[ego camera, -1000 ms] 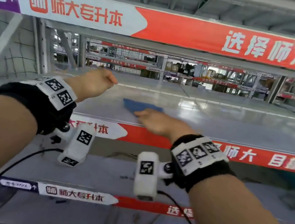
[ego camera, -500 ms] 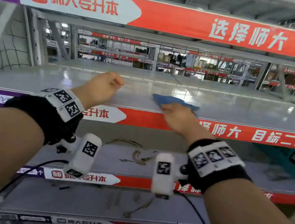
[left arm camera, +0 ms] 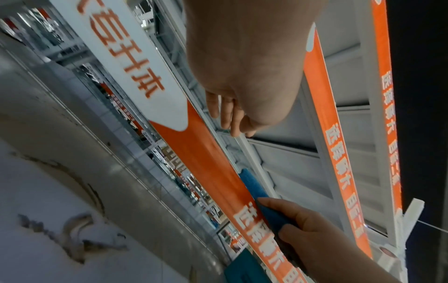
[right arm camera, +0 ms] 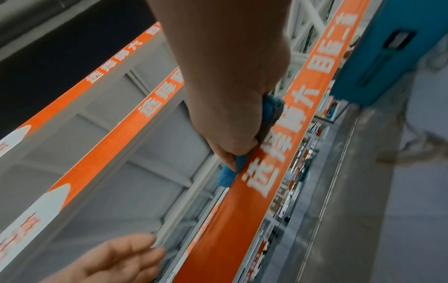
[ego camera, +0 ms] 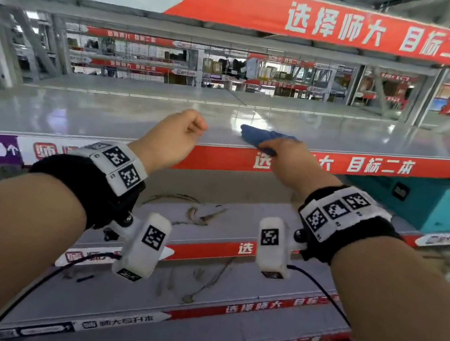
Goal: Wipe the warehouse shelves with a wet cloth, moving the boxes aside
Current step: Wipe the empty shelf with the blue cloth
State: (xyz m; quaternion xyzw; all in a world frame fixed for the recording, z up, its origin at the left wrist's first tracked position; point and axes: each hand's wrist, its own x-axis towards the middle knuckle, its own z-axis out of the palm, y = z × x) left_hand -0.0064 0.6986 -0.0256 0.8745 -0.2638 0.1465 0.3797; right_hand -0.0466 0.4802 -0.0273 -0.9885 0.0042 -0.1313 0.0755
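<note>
The blue cloth lies bunched at the front edge of the grey shelf, partly over the red label strip that runs along the shelf's lip. The right hand grips it, fingers curled over the top and the thumb pinching a fold against the strip; in the right wrist view a corner of the cloth sticks out beyond the thumb. The left hand hovers just to the left of the cloth, near the same front edge, loosely curled and holding nothing; the left wrist view shows its fingers hanging relaxed above the shelf edge. A teal box sits on the shelf below, to the right. Dirty smears mark that lower shelf under the hands.
</note>
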